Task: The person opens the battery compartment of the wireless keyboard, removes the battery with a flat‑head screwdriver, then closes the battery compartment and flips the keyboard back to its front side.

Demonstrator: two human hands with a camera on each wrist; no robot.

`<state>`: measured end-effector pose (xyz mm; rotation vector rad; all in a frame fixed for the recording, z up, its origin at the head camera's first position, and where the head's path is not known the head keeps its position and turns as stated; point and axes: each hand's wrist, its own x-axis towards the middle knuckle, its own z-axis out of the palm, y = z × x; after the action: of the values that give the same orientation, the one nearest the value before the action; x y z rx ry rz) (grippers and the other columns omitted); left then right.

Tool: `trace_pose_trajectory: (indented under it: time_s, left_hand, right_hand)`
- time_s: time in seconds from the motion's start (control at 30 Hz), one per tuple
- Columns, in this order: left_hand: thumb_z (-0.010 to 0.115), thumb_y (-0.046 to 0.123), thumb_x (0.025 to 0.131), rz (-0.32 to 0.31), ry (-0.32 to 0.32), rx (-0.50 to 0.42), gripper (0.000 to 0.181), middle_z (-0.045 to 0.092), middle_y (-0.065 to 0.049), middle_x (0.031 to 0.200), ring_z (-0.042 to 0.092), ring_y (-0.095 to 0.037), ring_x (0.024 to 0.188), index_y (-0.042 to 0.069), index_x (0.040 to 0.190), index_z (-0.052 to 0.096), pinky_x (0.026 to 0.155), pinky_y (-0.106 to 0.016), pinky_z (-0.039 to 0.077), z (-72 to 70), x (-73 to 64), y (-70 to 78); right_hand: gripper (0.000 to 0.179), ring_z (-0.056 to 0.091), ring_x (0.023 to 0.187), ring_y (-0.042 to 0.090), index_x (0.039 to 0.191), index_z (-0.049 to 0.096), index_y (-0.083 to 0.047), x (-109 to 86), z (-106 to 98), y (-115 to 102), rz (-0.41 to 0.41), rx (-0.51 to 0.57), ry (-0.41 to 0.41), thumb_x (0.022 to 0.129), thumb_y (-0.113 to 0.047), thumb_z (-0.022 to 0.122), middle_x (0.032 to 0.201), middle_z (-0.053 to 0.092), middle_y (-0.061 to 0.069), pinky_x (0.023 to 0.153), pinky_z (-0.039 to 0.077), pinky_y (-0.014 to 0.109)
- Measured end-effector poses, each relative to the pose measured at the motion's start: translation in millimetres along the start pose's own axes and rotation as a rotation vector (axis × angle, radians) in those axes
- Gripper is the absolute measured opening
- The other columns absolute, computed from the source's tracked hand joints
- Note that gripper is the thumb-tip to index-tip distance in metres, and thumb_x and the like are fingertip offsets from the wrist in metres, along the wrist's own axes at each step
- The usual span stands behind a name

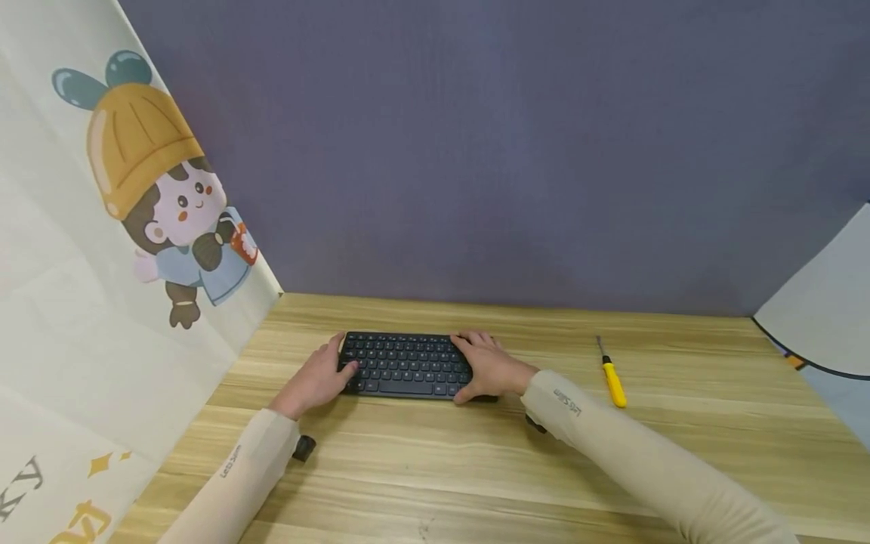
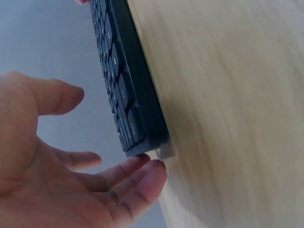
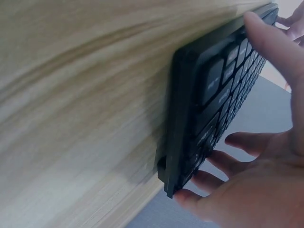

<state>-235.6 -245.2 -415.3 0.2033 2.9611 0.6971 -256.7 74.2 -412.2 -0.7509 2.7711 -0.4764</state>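
A black compact keyboard point(image 1: 401, 366) lies on the wooden table, keys up, with a hand at each end. My left hand point(image 1: 316, 380) is at its left end. In the left wrist view the fingertips point(image 2: 154, 173) meet the end edge near the back corner, while the thumb stands apart above the keys. My right hand point(image 1: 491, 370) spans the right end, thumb at the front edge and fingers toward the back edge. Seen from the right wrist, its thumb point(image 3: 266, 35) lies along the front edge and several fingertips touch the far side.
To the right lies a screwdriver point(image 1: 614, 381) with a yellow handle, on the table point(image 1: 435, 468). Behind the table rises a grey-blue panel point(image 1: 476, 151). A white panel with a cartoon figure point(image 1: 180, 196) stands along the left, and another pale panel point(image 1: 825, 302) at the right.
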Motion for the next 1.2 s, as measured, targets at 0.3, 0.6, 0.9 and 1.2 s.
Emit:
trace_pose_trajectory:
  time_s: [0.3, 0.6, 0.9, 1.2]
  left_hand:
    - [0.054, 0.031, 0.1, -0.001, 0.076, -0.061, 0.074, 0.047, -0.04, 0.134, 0.05, -0.051, 0.124, -0.009, 0.153, 0.02, 0.104, -0.061, 0.039, 1.3, 1.5, 0.4]
    - [0.056, 0.032, 0.099, 0.056, 0.245, -0.14, 0.07, 0.057, -0.027, 0.12, 0.059, -0.039, 0.103, -0.005, 0.152, 0.028, 0.089, -0.057, 0.048, -10.3, 0.7, 6.7]
    - [0.053, 0.03, 0.102, 0.116, 0.31, -0.208, 0.062, 0.059, -0.024, 0.121, 0.061, -0.035, 0.1, -0.001, 0.151, 0.031, 0.084, -0.052, 0.05, -25.0, -0.2, 21.1]
    - [0.047, 0.022, 0.105, 0.281, 0.397, -0.352, 0.051, 0.057, -0.023, 0.127, 0.06, -0.032, 0.099, 0.001, 0.149, 0.034, 0.083, -0.047, 0.049, -36.8, -2.0, 36.9]
  right_hand:
    - [0.113, 0.024, 0.146, 0.038, 0.157, 0.029, -0.005, -1.3, 0.0, -1.9, 0.004, -0.004, 0.007, 0.071, -0.048, 0.089, 0.159, 0.028, 0.015, 0.117, 0.018, 0.058]
    - [0.113, 0.026, 0.145, 0.037, 0.156, 0.03, -0.006, -7.9, 1.1, 2.1, 0.02, 0.05, 0.053, 0.069, -0.049, 0.089, 0.158, 0.03, 0.015, 0.117, 0.02, 0.057]
    - [0.114, 0.027, 0.145, 0.035, 0.158, 0.026, -0.008, -13.5, 2.1, 9.0, 0.007, 0.1, 0.07, 0.072, -0.051, 0.087, 0.158, 0.029, 0.015, 0.116, 0.025, 0.056]
    - [0.113, 0.029, 0.145, 0.036, 0.16, 0.019, -0.011, -20.6, 1.5, 14.9, -0.019, 0.181, 0.089, 0.076, -0.049, 0.085, 0.159, 0.025, 0.015, 0.113, 0.032, 0.055]
